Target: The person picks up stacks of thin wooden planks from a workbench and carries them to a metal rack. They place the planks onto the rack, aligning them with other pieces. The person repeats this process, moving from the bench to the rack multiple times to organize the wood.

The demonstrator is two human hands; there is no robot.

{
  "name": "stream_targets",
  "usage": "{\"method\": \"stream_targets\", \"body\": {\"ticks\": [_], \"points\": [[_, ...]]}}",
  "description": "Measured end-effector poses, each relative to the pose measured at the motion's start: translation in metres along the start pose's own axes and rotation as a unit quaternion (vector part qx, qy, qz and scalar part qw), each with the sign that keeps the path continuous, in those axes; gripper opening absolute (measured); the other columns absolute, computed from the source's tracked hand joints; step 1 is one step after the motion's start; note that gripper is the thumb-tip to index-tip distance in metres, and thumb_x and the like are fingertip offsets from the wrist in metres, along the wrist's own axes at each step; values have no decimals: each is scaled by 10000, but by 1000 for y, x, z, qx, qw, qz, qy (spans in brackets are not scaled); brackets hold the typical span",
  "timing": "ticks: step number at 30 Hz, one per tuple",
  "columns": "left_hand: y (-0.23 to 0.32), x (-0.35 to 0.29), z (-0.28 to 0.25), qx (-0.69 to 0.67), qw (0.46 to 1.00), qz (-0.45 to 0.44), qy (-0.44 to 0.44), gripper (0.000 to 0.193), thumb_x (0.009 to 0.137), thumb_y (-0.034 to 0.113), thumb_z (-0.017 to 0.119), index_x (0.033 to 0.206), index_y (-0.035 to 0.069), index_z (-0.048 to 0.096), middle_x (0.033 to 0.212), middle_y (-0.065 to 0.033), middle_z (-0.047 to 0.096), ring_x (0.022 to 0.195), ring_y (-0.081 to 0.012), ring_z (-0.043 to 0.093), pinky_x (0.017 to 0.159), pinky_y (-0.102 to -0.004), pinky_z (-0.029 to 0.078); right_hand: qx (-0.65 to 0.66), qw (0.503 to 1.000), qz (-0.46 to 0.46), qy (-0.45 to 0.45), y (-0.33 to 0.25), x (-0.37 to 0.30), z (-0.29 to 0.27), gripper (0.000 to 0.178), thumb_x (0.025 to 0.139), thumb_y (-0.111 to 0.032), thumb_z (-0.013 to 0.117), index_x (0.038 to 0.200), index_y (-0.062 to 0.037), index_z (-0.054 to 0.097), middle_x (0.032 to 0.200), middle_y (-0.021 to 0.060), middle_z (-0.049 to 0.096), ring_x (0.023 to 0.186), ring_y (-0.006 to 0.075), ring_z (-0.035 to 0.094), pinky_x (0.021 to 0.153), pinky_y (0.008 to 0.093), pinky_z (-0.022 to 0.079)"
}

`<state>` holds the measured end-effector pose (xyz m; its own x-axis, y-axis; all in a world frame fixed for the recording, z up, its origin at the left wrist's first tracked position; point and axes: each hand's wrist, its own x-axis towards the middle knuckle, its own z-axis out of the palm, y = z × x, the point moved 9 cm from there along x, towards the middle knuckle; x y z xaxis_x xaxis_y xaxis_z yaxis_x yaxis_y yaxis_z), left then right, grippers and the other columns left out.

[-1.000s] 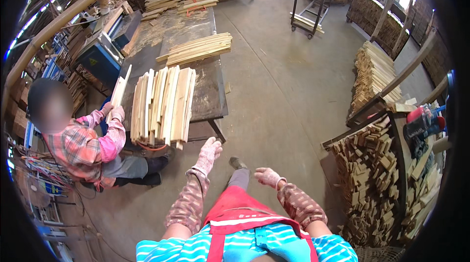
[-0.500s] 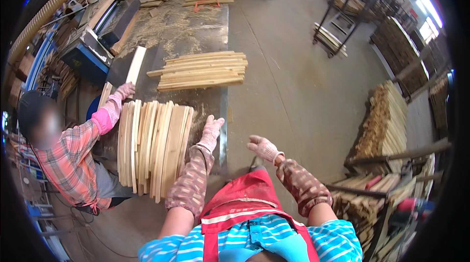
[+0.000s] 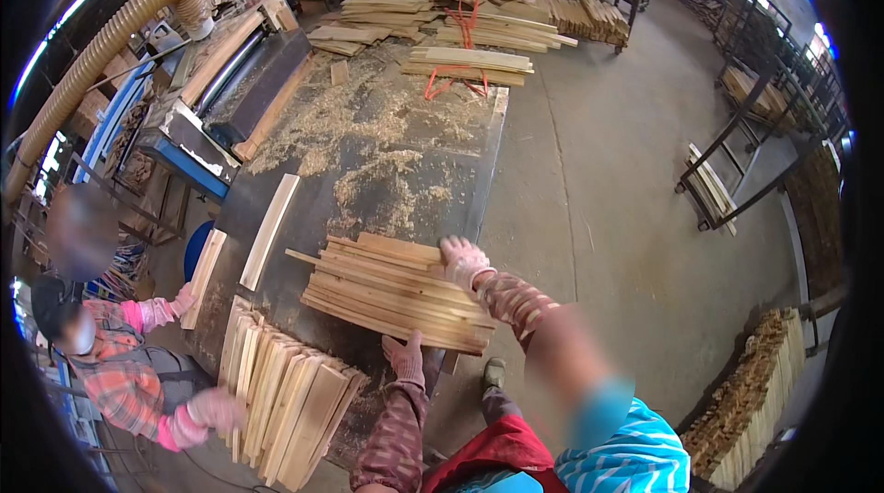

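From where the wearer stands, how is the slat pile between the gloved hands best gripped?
Grip the slat pile by its long sides, left hand from the near side, right hand from the far. Its pieces run parallel with no band visible, so squeezing crosswise should keep them together.

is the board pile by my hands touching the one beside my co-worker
Apart. The head view shows a strip of dark table between your pile and the co-worker's pile.
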<state>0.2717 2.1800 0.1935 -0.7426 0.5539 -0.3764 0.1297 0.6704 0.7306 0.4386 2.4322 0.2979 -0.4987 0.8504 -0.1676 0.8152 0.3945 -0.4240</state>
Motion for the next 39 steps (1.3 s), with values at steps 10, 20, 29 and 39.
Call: {"method": "stream_targets", "body": {"ticks": [10, 20, 29, 39], "points": [[1, -48, 4, -369, 919, -139, 18, 1047, 851, 124, 728, 1604, 63, 4, 1539, -183, 372, 1301, -286, 471, 1102, -370, 386, 223, 962, 143, -67, 32, -45, -3, 596, 764, -464, 727, 1211, -78, 643, 1207, 179, 664, 1158, 334, 619, 972, 418, 492], [4, -54, -1, -195, 977, -37, 80, 1044, 828, 164, 769, 1600, 41, 77, 1564, -183, 328, 1348, -288, 426, 1126, -356, 361, 131, 972, 93, -172, 22, -81, 40, 918, 822, -543, 704, 1571, -226, 279, 1215, 210, 651, 1209, 349, 593, 1018, 411, 472], [-38, -102, -25, -400, 905, -38, -139, 1002, 801, -26, 753, 1591, 104, 149, 1458, -115, 467, 1269, -247, 508, 1080, -362, 422, 554, 791, 101, -238, 6, -197, 58, 956, 806, -168, 814, 1576, -115, 250, 1387, 101, 558, 1255, 189, 529, 1085, 345, 422], [-57, -237, -85, -401, 895, 32, -194, 969, 797, 8, 771, 1557, 72, 174, 1312, -122, 562, 1159, -236, 585, 967, -346, 519, 495, 848, 128, -141, -24, -388, 29, 1034, 834, -137, 767, 1595, -37, 74, 1358, 146, 591, 1211, 192, 576, 1032, 318, 462]]}}
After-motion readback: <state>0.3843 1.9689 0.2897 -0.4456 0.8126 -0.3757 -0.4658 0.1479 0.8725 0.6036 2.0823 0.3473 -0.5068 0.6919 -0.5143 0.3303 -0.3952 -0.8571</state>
